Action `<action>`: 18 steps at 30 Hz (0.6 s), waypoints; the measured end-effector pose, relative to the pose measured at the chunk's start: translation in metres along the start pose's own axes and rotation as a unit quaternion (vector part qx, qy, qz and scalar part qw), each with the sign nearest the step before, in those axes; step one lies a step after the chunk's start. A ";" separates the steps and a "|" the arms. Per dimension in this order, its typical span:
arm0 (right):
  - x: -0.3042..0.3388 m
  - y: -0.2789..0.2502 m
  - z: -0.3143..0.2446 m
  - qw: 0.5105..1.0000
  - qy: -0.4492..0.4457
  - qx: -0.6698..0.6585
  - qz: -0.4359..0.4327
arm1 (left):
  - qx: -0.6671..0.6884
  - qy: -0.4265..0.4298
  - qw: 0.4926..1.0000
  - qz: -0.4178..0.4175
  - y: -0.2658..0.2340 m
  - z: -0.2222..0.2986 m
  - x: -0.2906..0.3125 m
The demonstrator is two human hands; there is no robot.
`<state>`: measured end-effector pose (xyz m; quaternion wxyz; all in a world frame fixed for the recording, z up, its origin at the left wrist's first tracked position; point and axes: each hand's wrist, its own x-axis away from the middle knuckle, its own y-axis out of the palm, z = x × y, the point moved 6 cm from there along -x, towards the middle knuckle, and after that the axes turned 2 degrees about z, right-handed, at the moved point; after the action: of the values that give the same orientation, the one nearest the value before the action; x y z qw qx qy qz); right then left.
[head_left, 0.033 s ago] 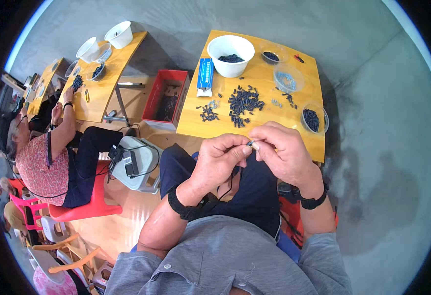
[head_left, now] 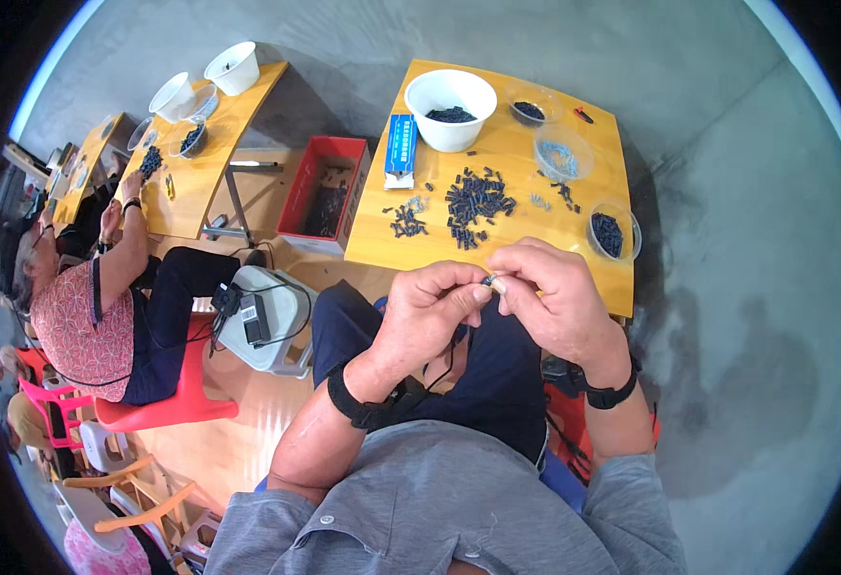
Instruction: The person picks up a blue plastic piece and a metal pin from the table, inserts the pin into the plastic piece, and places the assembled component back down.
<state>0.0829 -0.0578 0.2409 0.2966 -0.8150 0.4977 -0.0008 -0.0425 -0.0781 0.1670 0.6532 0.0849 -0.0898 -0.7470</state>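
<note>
Above my lap, at the near edge of the yellow table (head_left: 382, 238), both hands meet fingertip to fingertip. My left hand (head_left: 432, 305) pinches a small black part (head_left: 487, 280) between thumb and forefinger. From the other side my right hand (head_left: 552, 295) presses on it, its fingers closed at the part's light-coloured end; whatever else they hold is hidden. Beyond the hands lies a loose pile of small black parts (head_left: 478, 199), with a smaller group of black pieces (head_left: 408, 222) to its left. A few small clear pieces (head_left: 539, 201) lie to the right of the pile.
A white bucket (head_left: 478, 129), a blue box (head_left: 401, 144), a clear tub of light-blue pieces (head_left: 562, 153) and a tub of black parts (head_left: 607, 235) stand on the table. A red bin (head_left: 296, 196) and a grey stool (head_left: 281, 355) are to the left, near a seated co-worker (head_left: 85, 331).
</note>
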 end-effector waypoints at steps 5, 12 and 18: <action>0.005 0.001 0.002 0.996 0.050 -0.063 0.025 | 0.007 -0.009 1.000 0.000 0.000 0.005 0.005; 0.008 -0.001 0.000 0.999 -0.015 -0.030 0.041 | 0.015 0.004 1.000 -0.006 0.000 0.004 0.004; -0.014 0.004 0.045 0.992 0.052 -0.105 0.043 | 0.003 -0.014 0.998 0.057 -0.026 -0.069 -0.070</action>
<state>0.0859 -0.0258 0.2059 0.1830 -0.8183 0.5444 0.0220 -0.0416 -0.0073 0.0940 0.6930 0.0714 -0.1055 -0.7096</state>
